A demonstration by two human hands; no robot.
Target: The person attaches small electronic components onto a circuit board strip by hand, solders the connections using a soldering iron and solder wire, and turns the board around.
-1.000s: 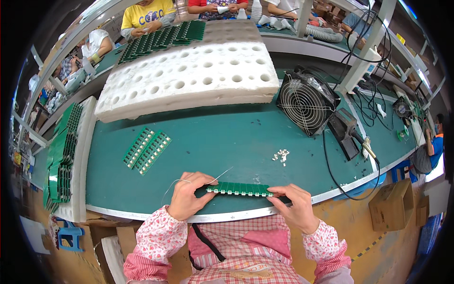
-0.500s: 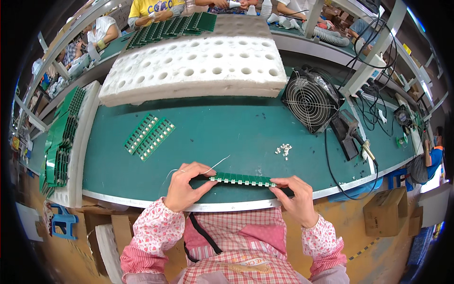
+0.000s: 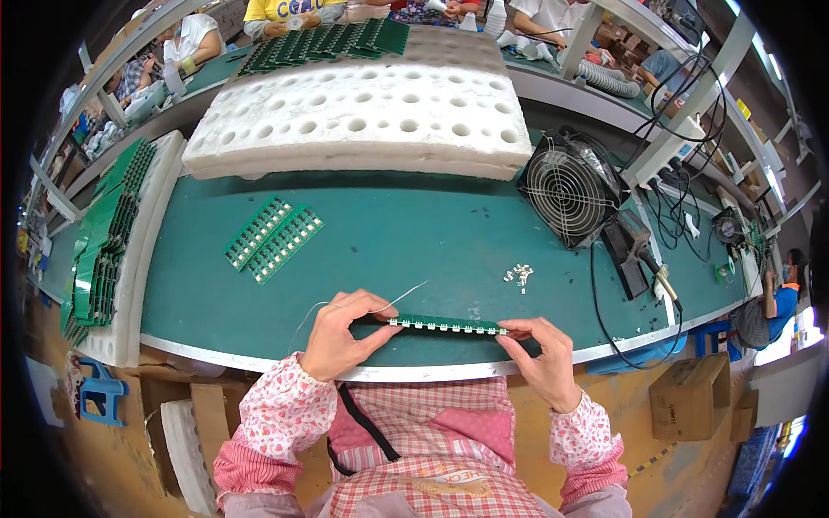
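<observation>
The green bench [image 3: 414, 242] fills the middle of the view, its pale front edge curving just before the person's checked apron. Along its far side lies a long white foam slab [image 3: 363, 121] pocked with round holes, and a second foam block with green boards stacked on edge [image 3: 108, 233] stands at the left end. A black fan with a wire grille [image 3: 570, 186] sits at the right, cables trailing from it. Two flat green circuit panels [image 3: 272, 237] lie side by side left of centre. At the near edge both hands hold one narrow green circuit strip [image 3: 446, 325] — level, just above the bench. The left hand [image 3: 341, 337] has its grip closed on the strip's left end, a thin wire arcing beside it; the right hand [image 3: 540, 350] pinches the right end. A small heap of white parts [image 3: 518, 274] lies beyond the strip.
</observation>
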